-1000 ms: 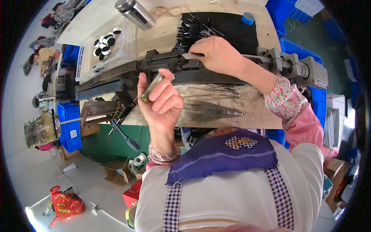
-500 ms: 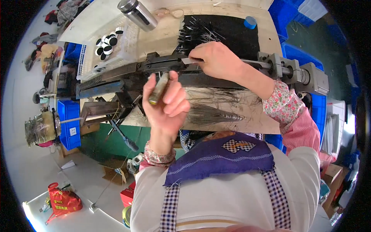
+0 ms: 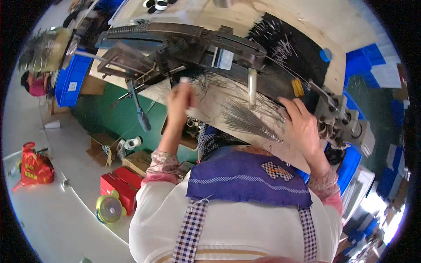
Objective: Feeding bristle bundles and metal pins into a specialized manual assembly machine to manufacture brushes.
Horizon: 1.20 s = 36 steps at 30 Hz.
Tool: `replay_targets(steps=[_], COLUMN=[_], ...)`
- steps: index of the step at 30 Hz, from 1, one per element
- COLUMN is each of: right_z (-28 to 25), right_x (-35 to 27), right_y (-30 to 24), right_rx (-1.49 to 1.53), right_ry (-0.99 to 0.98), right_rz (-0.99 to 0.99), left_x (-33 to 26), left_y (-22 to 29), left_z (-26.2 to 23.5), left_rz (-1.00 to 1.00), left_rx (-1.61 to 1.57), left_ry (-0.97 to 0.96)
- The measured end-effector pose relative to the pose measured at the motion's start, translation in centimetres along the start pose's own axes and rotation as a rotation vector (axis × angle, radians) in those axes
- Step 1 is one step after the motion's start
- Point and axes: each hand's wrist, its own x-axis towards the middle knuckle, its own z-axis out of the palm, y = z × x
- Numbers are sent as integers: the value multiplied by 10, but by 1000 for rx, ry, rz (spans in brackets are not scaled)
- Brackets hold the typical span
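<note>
My left hand [image 3: 179, 104] is raised over the near edge of the bench, left of a fan of thin metal wires [image 3: 243, 117]. It is blurred, its fingers look drawn in, and I cannot make out anything in them. My right hand [image 3: 301, 125] is low at the bench, beside the narrow end of the fan, its thumb and index finger apart near loose dark wires. Above the fan a pale, worn cylindrical handle [image 3: 252, 89] hangs from the dark metal machine [image 3: 184, 37]; neither hand touches it. A light flat plate [image 3: 222, 58] rests against the machine.
Behind the machine, a black mat [image 3: 307, 57] carries scattered wires, with a blue round cap [image 3: 325, 55] near its edge. A yellow block [image 3: 297, 87] sits near the rail's right end. Blue bins [image 3: 70, 85] stand left. A lever with a blue-grey grip [image 3: 143, 120] juts out low.
My left hand has let go of the handle. My right hand has left the flat plate and come down to the wires on the near side. The whole view has shifted.
</note>
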Motion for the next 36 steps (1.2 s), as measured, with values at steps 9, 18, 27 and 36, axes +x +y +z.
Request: replay_targets(steps=[9, 18, 27, 36], right_z=[51, 57, 55, -35], right_x=[29, 22, 10, -29], right_y=[89, 92, 84, 28], right_rx=[-493, -241, 158, 98], right_ry=[-269, -85, 26, -187], right_rz=[396, 486, 380, -45], left_x=[12, -12, -44, -32], left_y=[30, 23, 76, 67], left_z=[-15, 42, 219, 216], left_rz=[-88, 117, -470, -164], left_rx=[-216, -530, -442, -411], left_ry=[207, 301, -897, -328])
